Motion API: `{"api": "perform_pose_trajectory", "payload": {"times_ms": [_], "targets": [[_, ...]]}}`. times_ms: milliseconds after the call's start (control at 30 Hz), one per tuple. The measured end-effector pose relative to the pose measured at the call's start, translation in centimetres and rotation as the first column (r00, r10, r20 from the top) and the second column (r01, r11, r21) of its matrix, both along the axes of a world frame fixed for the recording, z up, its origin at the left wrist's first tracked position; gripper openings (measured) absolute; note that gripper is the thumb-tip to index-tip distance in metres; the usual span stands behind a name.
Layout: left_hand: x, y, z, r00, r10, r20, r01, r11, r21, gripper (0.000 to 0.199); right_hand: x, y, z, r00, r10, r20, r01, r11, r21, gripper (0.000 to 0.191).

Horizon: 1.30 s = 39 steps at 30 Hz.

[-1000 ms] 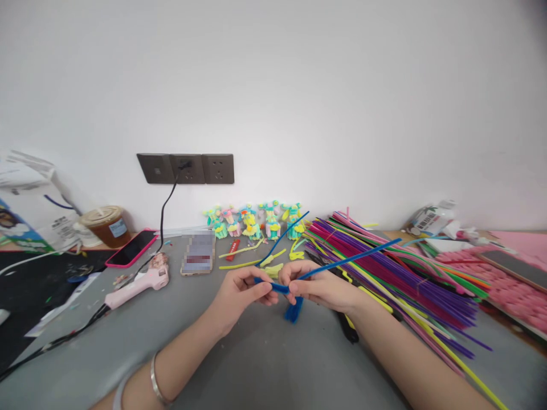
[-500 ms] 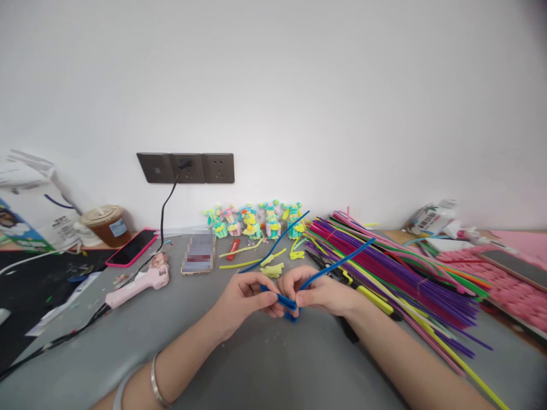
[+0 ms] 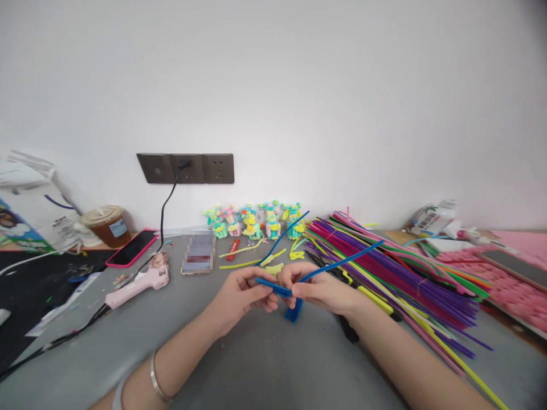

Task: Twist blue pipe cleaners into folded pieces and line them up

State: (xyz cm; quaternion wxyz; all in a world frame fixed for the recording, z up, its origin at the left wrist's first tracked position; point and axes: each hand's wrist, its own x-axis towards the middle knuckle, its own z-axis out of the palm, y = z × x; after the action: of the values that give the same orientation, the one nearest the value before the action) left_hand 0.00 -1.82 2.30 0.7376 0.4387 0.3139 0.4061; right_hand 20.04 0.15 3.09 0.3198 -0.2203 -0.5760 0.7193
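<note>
Between my two hands is a blue pipe cleaner piece (image 3: 273,286), folded into a flat strip with a small bent part hanging below. My left hand (image 3: 247,293) pinches the strip's left part between thumb and fingers. The right end of the strip is pinched by my right hand (image 3: 315,289). One long blue stem sticks out to the upper right over my right hand, and another blue stem (image 3: 277,240) reaches up behind the fingers. Several small yellow-green pipe cleaner pieces (image 3: 252,264) lie just beyond my hands.
Several colourful figures (image 3: 250,222) stand along the wall. Pipe cleaner bundles (image 3: 397,273) and yellow-black pliers (image 3: 371,299) lie right. A pink glue gun (image 3: 139,287), a phone (image 3: 132,247), a blurred phone (image 3: 199,252) and a drink cup (image 3: 106,225) are left.
The folded blue strip has turned and shows more of its left end above my left fingers. The long blue stem has shifted slightly right, and the hanging part now shows more clearly.
</note>
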Motion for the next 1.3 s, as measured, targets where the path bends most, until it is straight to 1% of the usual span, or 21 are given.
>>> {"api": "perform_pose_trajectory", "payload": {"times_ms": [67,100,167,233,300,367,400,467,533,600,667,733,767,800,933,1000,1067,1300], "targets": [[-0.3,0.7,-0.4,0.995,0.021,-0.099,-0.023,1.000,-0.012,0.032,0.1,0.4,0.2,0.990,-0.130,0.050,0.125,0.988,0.092,0.027],[-0.5,1.1,-0.7,0.985,0.015,-0.171,-0.018,1.000,-0.016,0.034,0.1,0.6,0.2,0.974,-0.208,0.085,0.193,0.968,0.160,0.026],[-0.8,1.7,-1.3,0.950,0.023,-0.312,-0.015,0.999,0.029,0.044,-0.1,1.0,0.2,0.919,-0.369,0.142,0.311,0.896,0.316,0.024],[-1.0,2.0,-1.7,0.917,0.071,-0.392,-0.031,0.994,0.106,0.054,-0.4,1.1,-0.1,0.850,-0.498,0.169,0.379,0.802,0.462,0.023],[-0.8,1.9,-1.8,0.916,0.104,-0.388,-0.042,0.985,0.165,0.056,-0.9,0.9,-0.4,0.806,-0.570,0.156,0.388,0.709,0.589,0.019],[-0.5,1.5,-1.4,0.943,0.104,-0.315,-0.050,0.983,0.176,0.046,-1.3,0.6,-0.8,0.809,-0.572,0.137,0.329,0.634,0.700,0.013],[-0.3,1.3,-1.2,0.959,0.100,-0.264,-0.058,0.985,0.162,0.041,-1.5,0.4,-1.0,0.822,-0.554,0.133,0.293,0.610,0.736,0.011],[0.0,0.8,-0.8,0.977,0.088,-0.196,-0.064,0.990,0.124,0.033,-1.7,0.0,-1.2,0.845,-0.519,0.131,0.243,0.590,0.770,0.008],[0.2,0.6,-0.6,0.984,0.085,-0.158,-0.072,0.994,0.087,0.032,-1.8,-0.1,-1.3,0.853,-0.502,0.142,0.226,0.601,0.767,0.008],[0.1,0.5,-0.6,0.986,0.079,-0.146,-0.070,0.995,0.068,0.033,-1.8,-0.2,-1.2,0.858,-0.490,0.156,0.223,0.628,0.745,0.009],[0.0,0.6,-0.7,0.986,0.064,-0.153,-0.055,0.996,0.067,0.033,-1.7,-0.2,-1.1,0.878,-0.451,0.159,0.232,0.692,0.684,0.010],[-0.1,0.6,-0.7,0.984,0.045,-0.172,-0.031,0.996,0.081,0.033,-1.5,-0.1,-0.9,0.908,-0.399,0.130,0.260,0.778,0.572,0.011],[-0.2,0.6,-0.7,0.982,0.036,-0.184,-0.020,0.996,0.089,0.034,-1.4,0.0,-0.8,0.918,-0.380,0.114,0.272,0.812,0.516,0.014],[-0.2,0.6,-0.7,0.980,0.027,-0.197,-0.009,0.995,0.097,0.034,-1.3,0.1,-0.7,0.924,-0.369,0.099,0.285,0.838,0.465,0.017],[-0.3,0.5,-0.5,0.966,-0.008,-0.259,0.041,0.992,0.123,0.035,-1.0,0.6,-0.7,0.938,-0.337,0.081,0.299,0.905,0.302,0.026],[-0.3,0.5,-0.5,0.956,-0.033,-0.293,0.075,0.988,0.131,0.035,-0.9,0.7,-0.7,0.943,-0.324,0.071,0.301,0.926,0.228,0.028],[-0.3,0.3,-0.5,0.945,-0.069,-0.319,0.117,0.984,0.135,0.035,-0.9,0.7,-0.7,0.947,-0.316,0.063,0.299,0.934,0.194,0.028],[-0.3,0.0,0.1,0.901,-0.179,-0.394,0.247,0.961,0.127,0.028,-1.2,0.1,-0.1,0.980,-0.201,0.013,0.199,0.976,0.092,0.022]]}}
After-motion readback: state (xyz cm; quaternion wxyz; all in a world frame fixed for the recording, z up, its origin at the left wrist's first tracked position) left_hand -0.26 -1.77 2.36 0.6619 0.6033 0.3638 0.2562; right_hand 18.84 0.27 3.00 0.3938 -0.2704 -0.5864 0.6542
